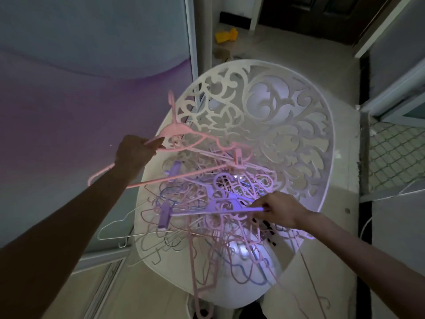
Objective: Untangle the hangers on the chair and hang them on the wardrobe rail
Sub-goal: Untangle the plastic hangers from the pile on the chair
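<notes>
1. Dim room, pale floor (287, 38).
2. Near right, right hand (278, 209) pinches a purple hanger (220, 207) on the tangled pile (207, 203) filling the white chair (276, 125).
3. Farther left, left hand (135, 150) grips a pink hanger (184, 132) lifted above the pile.

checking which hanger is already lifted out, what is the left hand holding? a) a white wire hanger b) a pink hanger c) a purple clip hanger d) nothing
b: the left hand grips a pink hanger raised over the pile on the chair, while the right hand holds a purple hanger.
</notes>
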`<action>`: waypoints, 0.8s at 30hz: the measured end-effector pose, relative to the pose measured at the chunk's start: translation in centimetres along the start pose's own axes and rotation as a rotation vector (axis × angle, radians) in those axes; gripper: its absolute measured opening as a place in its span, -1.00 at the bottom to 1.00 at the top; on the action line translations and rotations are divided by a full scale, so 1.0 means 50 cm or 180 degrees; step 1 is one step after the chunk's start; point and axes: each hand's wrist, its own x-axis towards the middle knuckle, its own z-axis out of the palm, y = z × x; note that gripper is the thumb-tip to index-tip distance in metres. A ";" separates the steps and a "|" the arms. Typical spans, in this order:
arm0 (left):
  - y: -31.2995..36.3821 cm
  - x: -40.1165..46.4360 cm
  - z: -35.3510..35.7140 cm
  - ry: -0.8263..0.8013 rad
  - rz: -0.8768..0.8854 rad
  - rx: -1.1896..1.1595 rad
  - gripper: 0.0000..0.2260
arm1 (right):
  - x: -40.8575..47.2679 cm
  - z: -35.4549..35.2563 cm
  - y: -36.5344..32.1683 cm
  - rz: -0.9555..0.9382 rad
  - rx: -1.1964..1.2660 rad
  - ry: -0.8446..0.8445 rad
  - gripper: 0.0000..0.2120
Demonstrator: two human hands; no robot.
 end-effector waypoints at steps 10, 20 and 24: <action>0.008 -0.038 -0.104 -0.0224 -0.0520 -0.0495 -0.62 | -0.060 -0.074 -0.022 0.0097 -0.0041 0.0481 -0.74; 0.008 -0.183 -0.151 -0.0470 -0.0247 -0.0432 -0.71 | -0.111 -0.130 -0.039 0.0380 -0.0941 0.0211 -0.75; -0.027 -0.212 -0.139 -0.0088 -0.0182 -0.0473 -0.63 | -0.115 -0.131 -0.009 0.0247 -0.1011 0.0155 -0.74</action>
